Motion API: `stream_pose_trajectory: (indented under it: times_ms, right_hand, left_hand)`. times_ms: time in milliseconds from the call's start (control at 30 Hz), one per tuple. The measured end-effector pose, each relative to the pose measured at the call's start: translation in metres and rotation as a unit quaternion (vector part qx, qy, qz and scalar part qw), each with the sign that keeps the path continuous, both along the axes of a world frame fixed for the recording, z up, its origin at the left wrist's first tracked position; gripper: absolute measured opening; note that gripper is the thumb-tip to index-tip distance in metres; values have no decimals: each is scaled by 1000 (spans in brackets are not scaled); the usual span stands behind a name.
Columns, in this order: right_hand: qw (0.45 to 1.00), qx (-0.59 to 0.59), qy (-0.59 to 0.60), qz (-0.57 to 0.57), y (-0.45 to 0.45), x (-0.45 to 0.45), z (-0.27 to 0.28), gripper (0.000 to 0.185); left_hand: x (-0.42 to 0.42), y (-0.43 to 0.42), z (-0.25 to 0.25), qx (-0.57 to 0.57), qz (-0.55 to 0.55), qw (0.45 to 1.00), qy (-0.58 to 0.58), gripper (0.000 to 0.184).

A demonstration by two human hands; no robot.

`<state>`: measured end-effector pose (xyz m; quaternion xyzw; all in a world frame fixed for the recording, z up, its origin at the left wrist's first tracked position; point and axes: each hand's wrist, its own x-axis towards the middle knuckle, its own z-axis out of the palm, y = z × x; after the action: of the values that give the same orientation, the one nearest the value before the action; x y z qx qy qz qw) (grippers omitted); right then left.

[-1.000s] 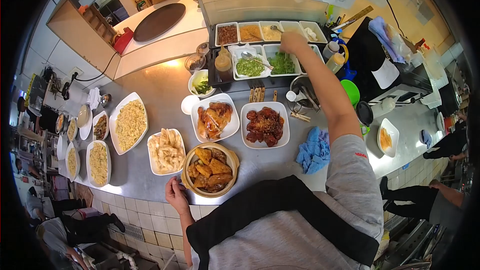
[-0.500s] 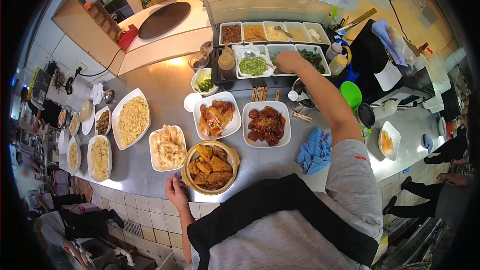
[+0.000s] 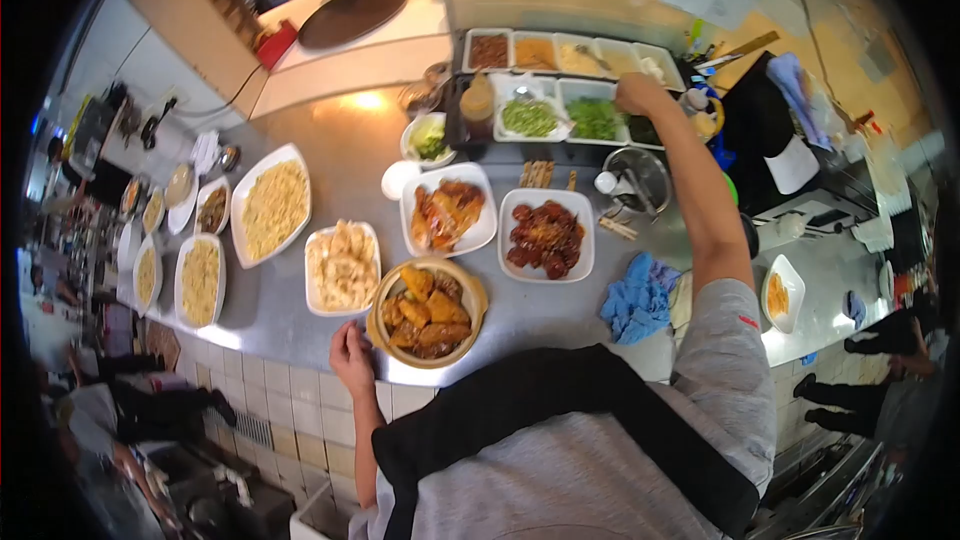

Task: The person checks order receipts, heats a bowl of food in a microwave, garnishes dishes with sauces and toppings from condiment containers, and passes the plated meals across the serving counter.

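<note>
Clay pot (image 3: 481,302), round, tan-rimmed, heaped with glossy golden-brown chunks; set just right of a white dish (image 3: 342,313). Near leafy greens (image 3: 594,118), right hand (image 3: 641,94), fingers blurred, hold impossible to tell; by pot's rim, left hand (image 3: 351,352), loosely curled, grip unclear.

Dressed in heather-grey short-sleeved T-shirt (image 3: 540,455), softly creased over torso. Cut loose at right sleeve (image 3: 722,365), with hem ending above elbow. Marked on that sleeve with small red print (image 3: 748,319), too small to read. Crossed at upper chest by wide matte-black fabric band (image 3: 560,377), bent at blunt angle, sloping away to both sides, turning downward as narrower strip at left. Bare along right forearm (image 3: 708,195) and left forearm (image 3: 366,430).
</note>
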<state>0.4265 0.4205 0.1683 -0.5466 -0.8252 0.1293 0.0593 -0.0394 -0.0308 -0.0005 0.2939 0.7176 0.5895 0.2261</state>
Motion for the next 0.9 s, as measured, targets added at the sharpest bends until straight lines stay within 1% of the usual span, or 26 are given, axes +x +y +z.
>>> stream_pose_trajectory:
  times_ms: [33, 67, 100, 133, 233, 300, 400, 433, 533, 633, 733, 900]
  right_hand:
    - [993, 75, -69, 55, -1, -27, -13, 24]
    - [995, 60, -39, 67, -9, -46, -4, 24]
    - [996, 45, -10, 76, -29, -66, 16, 24]
    - [996, 30, 19, 82, -48, -85, 28, 24]
    - [988, 21, 63, 140, -94, -154, 32, 22]
    - [979, 53, 104, 167, -128, -196, 12, 20]
    - [978, 98, -24, 180, -156, -245, -46, 20]
    - [975, 105, -72, 183, -166, -253, -54, 20]
    - [977, 85, -45, 191, -182, -250, -59, 19]
    - [973, -16, -68, 219, -178, -238, -42, 19]
    - [980, -1, -4, 201, -177, -228, -51, 19]
    - [979, -9, 43, 201, -173, -221, -50, 18]
  left_hand:
    - [6, -1, 12, 15, -10, 1000, -5, 23]
    - [3, -2, 7, 1, -11, 1000, -9, 23]
    - [3, -2, 9, -16, -10, 1000, -15, 22]
    - [2, -2, 7, -2, -9, 1000, -23, 21]
    - [5, -1, 6, 26, -7, 999, -43, 19]
    - [5, -1, 9, 32, -7, 999, -42, 18]
    - [6, -2, 10, 28, -10, 999, -31, 18]
    - [6, -3, 10, 28, -11, 999, -33, 18]
    - [4, -5, 9, 29, -16, 999, -33, 18]
    - [1, -7, 4, 21, -21, 999, -20, 17]
    - [0, -5, 2, 28, -23, 999, -28, 17]
    - [2, -6, 5, 32, -22, 998, -39, 17]
